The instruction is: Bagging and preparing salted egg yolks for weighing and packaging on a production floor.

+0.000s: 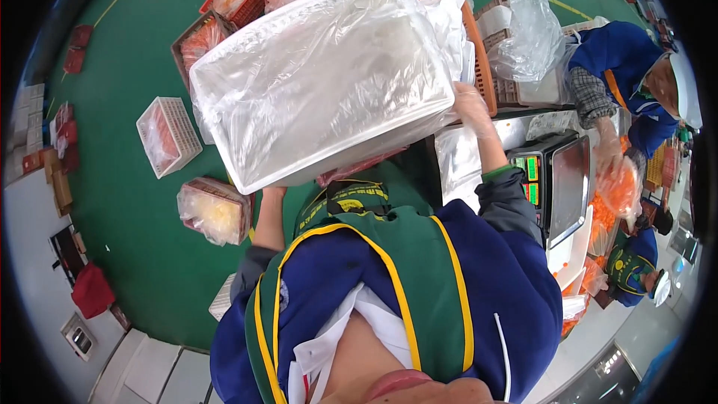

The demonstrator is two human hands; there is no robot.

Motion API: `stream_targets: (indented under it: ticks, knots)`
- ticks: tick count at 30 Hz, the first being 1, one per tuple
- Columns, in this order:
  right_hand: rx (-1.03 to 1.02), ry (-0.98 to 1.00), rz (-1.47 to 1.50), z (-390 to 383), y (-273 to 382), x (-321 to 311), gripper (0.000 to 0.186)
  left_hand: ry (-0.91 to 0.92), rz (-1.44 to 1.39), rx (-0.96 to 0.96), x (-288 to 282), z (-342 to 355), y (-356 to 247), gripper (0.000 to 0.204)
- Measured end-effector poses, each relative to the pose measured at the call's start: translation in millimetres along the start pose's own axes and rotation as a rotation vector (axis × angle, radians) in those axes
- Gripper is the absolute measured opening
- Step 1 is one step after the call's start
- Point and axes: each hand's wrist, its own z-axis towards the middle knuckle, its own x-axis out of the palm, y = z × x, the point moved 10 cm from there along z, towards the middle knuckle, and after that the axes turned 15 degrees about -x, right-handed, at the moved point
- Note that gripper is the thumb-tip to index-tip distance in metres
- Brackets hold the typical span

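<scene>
In front of me a large white plastic crate [351, 151] is tilted, its mouth facing up toward me. A clear plastic liner bag [314, 78] covers its inside and folds over the rim. My right hand [473, 108], in a thin clear glove, grips the near right corner. At the near left corner, my left hand [274, 193] is mostly hidden under the crate, where it holds the edge; its fingers do not show.
A digital scale [568, 187] stands on the metal table to my right, beside a co-worker [613, 67] handling a bag of orange pieces [619, 183]. Bagged crates [217, 209] sit on the green floor at left. An orange crate [482, 60] and stacked baskets stand beyond.
</scene>
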Motion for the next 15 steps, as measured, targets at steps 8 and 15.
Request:
stream_targets:
  ticks: [8, 15]
  knots:
    - [-0.181, 0.056, -0.627, 25, 60, 40, 0.041, -0.106, 0.574, 0.391, -29, 15, -246, 0.021]
    - [0.105, 0.002, -0.692, 18, -59, 64, 0.044, 0.309, 1.325, 1.34, 320, -227, -126, 0.032]
